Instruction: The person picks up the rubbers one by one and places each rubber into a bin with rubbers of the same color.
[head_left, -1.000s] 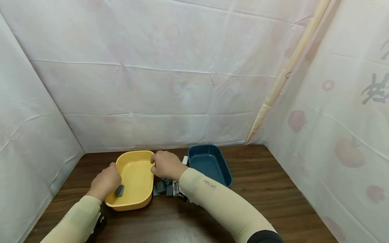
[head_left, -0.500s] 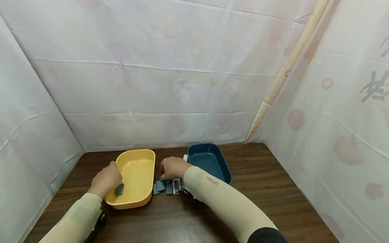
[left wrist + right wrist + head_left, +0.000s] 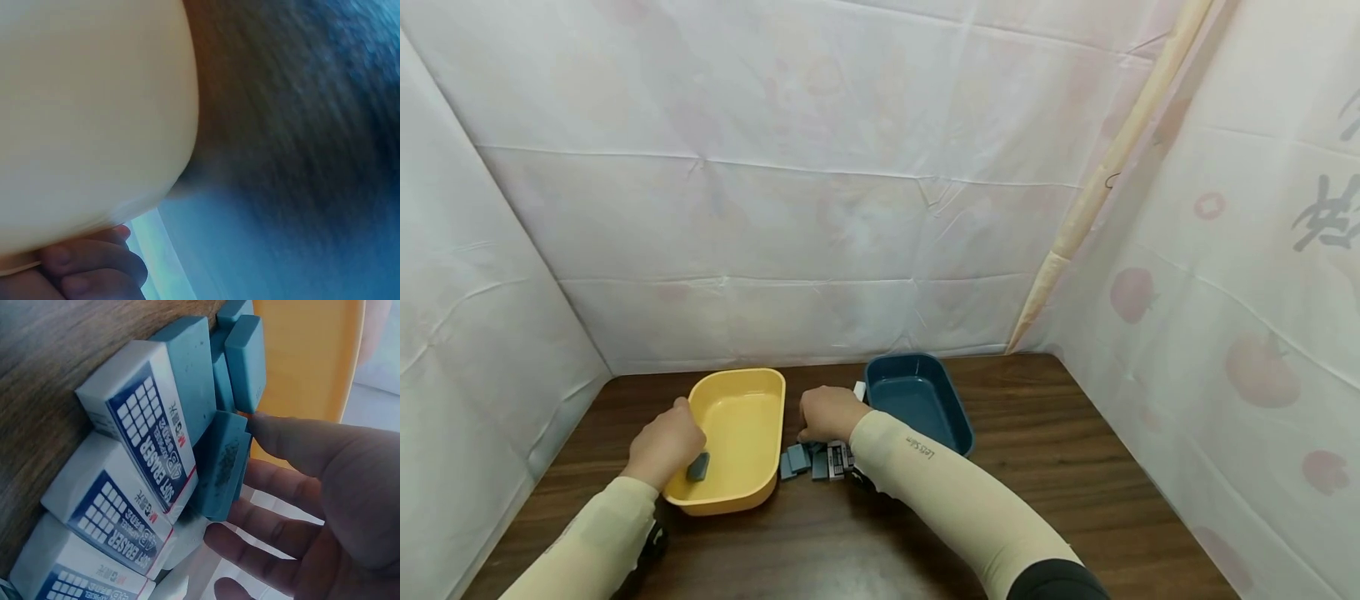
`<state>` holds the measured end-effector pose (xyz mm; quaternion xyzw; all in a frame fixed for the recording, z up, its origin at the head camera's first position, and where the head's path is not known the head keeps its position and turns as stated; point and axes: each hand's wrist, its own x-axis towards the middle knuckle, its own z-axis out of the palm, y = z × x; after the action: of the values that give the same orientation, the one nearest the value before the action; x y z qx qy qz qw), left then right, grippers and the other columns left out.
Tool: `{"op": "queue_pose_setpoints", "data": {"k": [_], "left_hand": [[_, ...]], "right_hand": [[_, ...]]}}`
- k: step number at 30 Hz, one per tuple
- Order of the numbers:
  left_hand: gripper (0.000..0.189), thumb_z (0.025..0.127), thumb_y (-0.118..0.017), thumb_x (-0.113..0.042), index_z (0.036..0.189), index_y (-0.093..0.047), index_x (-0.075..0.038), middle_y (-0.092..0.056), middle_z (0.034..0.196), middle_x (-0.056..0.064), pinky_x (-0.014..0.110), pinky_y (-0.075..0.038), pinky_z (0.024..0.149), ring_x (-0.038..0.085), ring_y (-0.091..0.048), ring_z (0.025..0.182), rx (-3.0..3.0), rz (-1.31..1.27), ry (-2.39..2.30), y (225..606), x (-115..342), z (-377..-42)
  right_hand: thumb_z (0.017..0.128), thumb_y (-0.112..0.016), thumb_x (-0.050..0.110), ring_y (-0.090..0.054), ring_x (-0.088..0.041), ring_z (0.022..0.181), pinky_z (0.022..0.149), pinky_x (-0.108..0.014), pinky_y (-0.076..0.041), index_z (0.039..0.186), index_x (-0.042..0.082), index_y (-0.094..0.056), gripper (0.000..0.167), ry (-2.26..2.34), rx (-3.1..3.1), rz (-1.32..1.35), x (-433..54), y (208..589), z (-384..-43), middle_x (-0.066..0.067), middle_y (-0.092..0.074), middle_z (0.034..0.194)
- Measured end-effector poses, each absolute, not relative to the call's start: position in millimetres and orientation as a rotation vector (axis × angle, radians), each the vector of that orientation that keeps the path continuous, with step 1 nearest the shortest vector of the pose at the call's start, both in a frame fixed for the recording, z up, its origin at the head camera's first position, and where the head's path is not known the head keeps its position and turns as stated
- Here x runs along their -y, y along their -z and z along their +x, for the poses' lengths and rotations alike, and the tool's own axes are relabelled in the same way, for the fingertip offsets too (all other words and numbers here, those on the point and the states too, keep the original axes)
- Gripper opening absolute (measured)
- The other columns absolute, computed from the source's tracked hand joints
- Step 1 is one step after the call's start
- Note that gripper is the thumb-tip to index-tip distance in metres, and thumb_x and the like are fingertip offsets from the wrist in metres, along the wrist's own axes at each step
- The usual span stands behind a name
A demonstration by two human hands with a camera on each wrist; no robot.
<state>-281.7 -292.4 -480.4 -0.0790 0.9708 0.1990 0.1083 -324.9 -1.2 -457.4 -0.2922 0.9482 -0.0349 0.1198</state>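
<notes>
My left hand grips the left side of a yellow plastic tray. In the left wrist view its curled fingers press against the tray's pale outer wall. One blue-grey eraser lies inside the tray, beside that hand. My right hand reaches down into a pile of erasers between the two trays. Its thumb and fingertips sit at a smudged blue-green eraser, thumb at one end and fingers round the other side. Touching it are more bare blue-green erasers and several white-sleeved erasers.
A dark blue tray stands right of the pile, partly behind my right sleeve. Close to its left rim is a small white item. The wooden table ends at white cloth walls behind and on both sides.
My right hand has moved from the yellow tray's right rim rightward and down to the eraser pile, then stays there. My left hand keeps its grip on the yellow tray.
</notes>
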Motion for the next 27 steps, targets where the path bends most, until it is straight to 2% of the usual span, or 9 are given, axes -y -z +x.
{"op": "queue_pose_setpoints", "data": {"k": [5, 13, 15, 19, 22, 27], "left_hand": [[0.061, 0.108, -0.051, -0.014, 0.153, -0.033, 0.021, -0.069, 0.100, 0.028, 0.047, -0.054, 0.066, 0.037, -0.066, 0.078, -2.862, -0.242, -0.578, 481, 290, -281], [0.062, 0.108, -0.051, -0.013, 0.155, -0.031, 0.022, -0.069, 0.099, 0.027, 0.047, -0.054, 0.065, 0.037, -0.066, 0.077, -2.859, -0.257, -0.576, 481, 289, -284], [0.061, 0.109, -0.050, -0.013, 0.155, -0.031, 0.022, -0.069, 0.097, 0.026, 0.046, -0.054, 0.065, 0.037, -0.066, 0.076, -2.859, -0.251, -0.580, 481, 290, -284], [0.059, 0.109, -0.049, -0.012, 0.154, -0.031, 0.023, -0.069, 0.095, 0.025, 0.046, -0.053, 0.064, 0.037, -0.065, 0.075, -2.857, -0.234, -0.589, 480, 292, -283], [0.061, 0.109, -0.050, -0.012, 0.155, -0.030, 0.023, -0.069, 0.096, 0.025, 0.046, -0.053, 0.064, 0.037, -0.065, 0.076, -2.854, -0.224, -0.596, 481, 292, -282], [0.060, 0.110, -0.049, -0.012, 0.155, -0.031, 0.023, -0.069, 0.095, 0.025, 0.045, -0.053, 0.064, 0.036, -0.066, 0.075, -2.856, -0.224, -0.592, 483, 291, -282]], "right_hand": [[0.103, -0.087, 0.043, -0.067, -0.007, 0.072, 0.067, -0.029, -0.058, 0.094, 0.024, -0.078, 0.023, 0.090, -2.784, -0.836, 1, 460, -327, 0.010, -0.075, 0.086], [0.105, -0.084, 0.041, -0.064, -0.011, 0.068, 0.063, -0.031, -0.055, 0.091, 0.021, -0.070, 0.027, 0.082, -2.796, -0.824, 3, 457, -327, 0.007, -0.068, 0.079], [0.106, -0.082, 0.039, -0.063, -0.012, 0.066, 0.067, -0.034, -0.058, 0.089, 0.021, -0.069, 0.028, 0.049, -2.804, -0.845, 4, 456, -326, 0.006, -0.067, 0.075], [0.107, -0.080, 0.037, -0.064, -0.014, 0.066, 0.082, -0.046, -0.064, 0.082, 0.022, -0.067, 0.032, -0.021, -2.822, -0.870, 10, 455, -324, 0.005, -0.066, 0.070], [0.106, -0.082, 0.040, -0.066, -0.013, 0.068, 0.085, -0.048, -0.065, 0.085, 0.022, -0.069, 0.030, -0.036, -2.837, -0.844, 12, 455, -322, 0.007, -0.067, 0.072], [0.105, -0.084, 0.041, -0.066, -0.011, 0.066, 0.073, -0.039, -0.063, 0.092, 0.021, -0.070, 0.028, -0.010, -2.841, -0.837, 11, 457, -321, 0.007, -0.068, 0.074]]}}
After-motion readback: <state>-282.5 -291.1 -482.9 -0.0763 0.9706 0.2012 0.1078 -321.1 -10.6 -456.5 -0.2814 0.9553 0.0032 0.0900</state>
